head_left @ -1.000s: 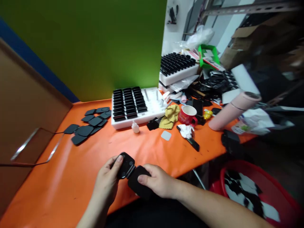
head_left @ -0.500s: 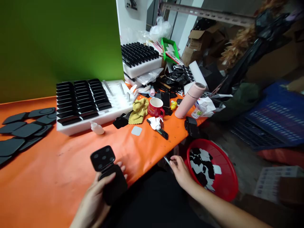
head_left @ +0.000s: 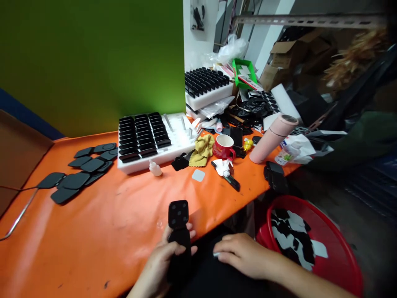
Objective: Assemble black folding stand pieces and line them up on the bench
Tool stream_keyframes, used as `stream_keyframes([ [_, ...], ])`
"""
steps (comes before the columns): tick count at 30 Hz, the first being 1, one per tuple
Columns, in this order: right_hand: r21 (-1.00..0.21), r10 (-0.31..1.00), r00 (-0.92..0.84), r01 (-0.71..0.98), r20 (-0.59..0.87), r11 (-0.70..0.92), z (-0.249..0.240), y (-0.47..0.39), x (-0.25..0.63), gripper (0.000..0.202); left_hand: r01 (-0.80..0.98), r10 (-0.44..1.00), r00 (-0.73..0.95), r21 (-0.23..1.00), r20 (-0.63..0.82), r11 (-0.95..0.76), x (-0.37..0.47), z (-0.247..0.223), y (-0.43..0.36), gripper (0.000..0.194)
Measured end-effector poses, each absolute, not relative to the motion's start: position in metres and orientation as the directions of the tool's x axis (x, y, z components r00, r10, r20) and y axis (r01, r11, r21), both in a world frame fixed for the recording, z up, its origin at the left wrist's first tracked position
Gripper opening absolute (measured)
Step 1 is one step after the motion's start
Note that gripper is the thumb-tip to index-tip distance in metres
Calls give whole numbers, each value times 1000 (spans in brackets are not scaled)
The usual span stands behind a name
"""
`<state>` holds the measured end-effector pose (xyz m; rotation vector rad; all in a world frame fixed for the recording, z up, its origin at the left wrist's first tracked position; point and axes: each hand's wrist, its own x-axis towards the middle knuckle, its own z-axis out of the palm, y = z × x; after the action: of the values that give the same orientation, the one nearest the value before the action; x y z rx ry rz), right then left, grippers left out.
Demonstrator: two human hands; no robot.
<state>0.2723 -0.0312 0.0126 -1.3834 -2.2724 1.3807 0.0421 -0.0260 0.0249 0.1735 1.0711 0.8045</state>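
A black hinged device [head_left: 179,238] with dark round spots on its raised flap is gripped in my left hand [head_left: 163,256], over the table's front edge. My right hand [head_left: 240,254] is closed round a small light-coloured item [head_left: 216,254] that shows only at the fingertips, above my dark-clothed lap. On the orange table [head_left: 130,215] beyond lie a small white bottle [head_left: 155,169] and a pale rounded square [head_left: 198,175]. Black folded pieces [head_left: 144,136] stand in rows in a white foam tray [head_left: 133,167].
Flat black pads [head_left: 74,181] lie at the left. A yellow cloth [head_left: 201,151], a red mug [head_left: 223,147], a cutter [head_left: 231,181] and a pink flask [head_left: 273,138] stand or lie farther back. A red basin [head_left: 338,244] of scraps is beside the table at right.
The view has swung left, showing more of the table's left side. My right hand has moved from near the basin to over my lap, closer to my left hand. The device is more upright.
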Motion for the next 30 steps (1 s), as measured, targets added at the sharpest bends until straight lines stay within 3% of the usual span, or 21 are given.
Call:
stream_keyframes([
  [4, -804, 902, -421, 567, -94, 181, 35, -7, 209, 25, -311, 796, 191, 733, -575, 605, 42, 14, -33, 61],
  [8, -712, 913, -407, 646, -16, 275, 41, 11, 179, 24, 38, 925, 45, 926, -376, 375, 34, 10, -38, 65],
  [14, -537, 855, -519, 726, -18, 429, 49, 15, 174, 27, 330, 978, 36, 926, -208, 185, 25, -5, -43, 62],
  [18, -606, 807, -591, 644, -6, 467, 55, 23, 172, 32, 346, 979, 66, 924, -195, 161, 24, -10, -45, 63],
  [30, -772, 832, -552, 552, -55, 315, 37, 32, 170, 32, 391, 977, 5, 900, -213, 194, 29, -8, -44, 65],
])
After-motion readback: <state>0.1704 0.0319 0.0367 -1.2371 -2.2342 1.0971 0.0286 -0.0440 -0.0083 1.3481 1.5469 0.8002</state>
